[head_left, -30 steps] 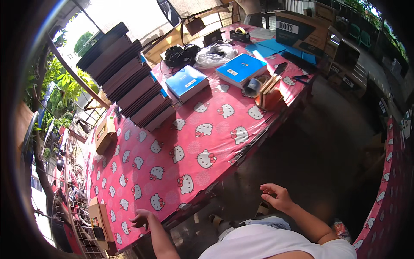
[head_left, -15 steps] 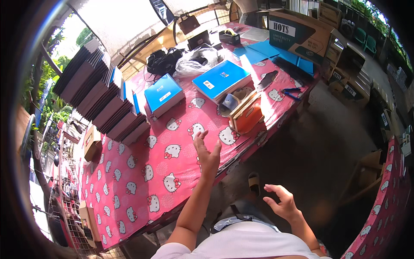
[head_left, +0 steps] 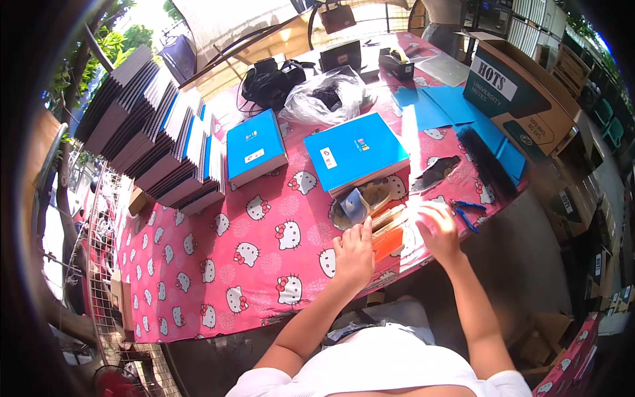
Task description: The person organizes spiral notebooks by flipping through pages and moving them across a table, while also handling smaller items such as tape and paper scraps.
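Observation:
A small wooden block-like thing with an orange side [head_left: 389, 245] sits at the table's front edge, between my two hands. My left hand [head_left: 355, 256] is at its left end, fingers stretched out and touching or very close to it. On its other side my right hand [head_left: 438, 228] is open, thumb apart from the curved fingers, near its right end in bright sunlight. Just behind lies a clear plastic piece with a blue-grey roll-like part [head_left: 355, 205]. Beyond that a thick stack of blue-covered notebooks [head_left: 357, 149] lies flat, with a second blue stack [head_left: 256, 145] to its left.
Tall leaning piles of spiral notebooks [head_left: 155, 132] stand at the left. Blue-handled pliers [head_left: 467, 213], a black brush [head_left: 486, 162] and blue sheets [head_left: 440, 109] lie at the right, near a large carton [head_left: 522, 99]. A plastic bag [head_left: 324, 99] and black bag [head_left: 268, 83] are behind.
Both hands have moved forward to the wooden and orange thing, the left from over the tablecloth and the right from beside the table. The view has shifted.

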Available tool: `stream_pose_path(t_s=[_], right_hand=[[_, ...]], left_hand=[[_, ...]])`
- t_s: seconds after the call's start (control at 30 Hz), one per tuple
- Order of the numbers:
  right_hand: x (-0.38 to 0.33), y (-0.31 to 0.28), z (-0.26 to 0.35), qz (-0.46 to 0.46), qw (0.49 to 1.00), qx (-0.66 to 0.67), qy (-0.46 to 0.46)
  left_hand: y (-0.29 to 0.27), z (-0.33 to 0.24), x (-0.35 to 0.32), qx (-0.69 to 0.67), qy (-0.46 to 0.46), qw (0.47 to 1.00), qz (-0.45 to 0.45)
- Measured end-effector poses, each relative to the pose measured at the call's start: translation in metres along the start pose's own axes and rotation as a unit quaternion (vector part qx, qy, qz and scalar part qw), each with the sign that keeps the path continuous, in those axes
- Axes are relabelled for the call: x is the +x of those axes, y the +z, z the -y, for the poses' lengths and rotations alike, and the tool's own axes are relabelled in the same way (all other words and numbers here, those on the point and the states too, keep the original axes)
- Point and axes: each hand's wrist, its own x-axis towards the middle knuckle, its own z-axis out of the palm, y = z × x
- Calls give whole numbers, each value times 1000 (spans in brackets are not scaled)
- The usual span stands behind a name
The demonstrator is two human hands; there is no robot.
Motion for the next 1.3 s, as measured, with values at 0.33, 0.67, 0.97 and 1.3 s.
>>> stream_pose_path(t_s=[0.33, 0.67, 0.97, 1.3], right_hand=[[128, 124, -139, 303, 924, -85, -219], [193, 95, -165, 391, 895, 48, -209], [224, -29, -59, 114, 930, 63, -345], [175, 72, -146, 184, 912, 342, 132]], left_hand=[[-4, -16, 16, -102, -106, 987, -67], [-10, -32, 32, -215, -222, 936, -170], [-64, -29, 71, -405, -144, 783, -450], [-57, 36, 123, -530, -75, 747, -395]])
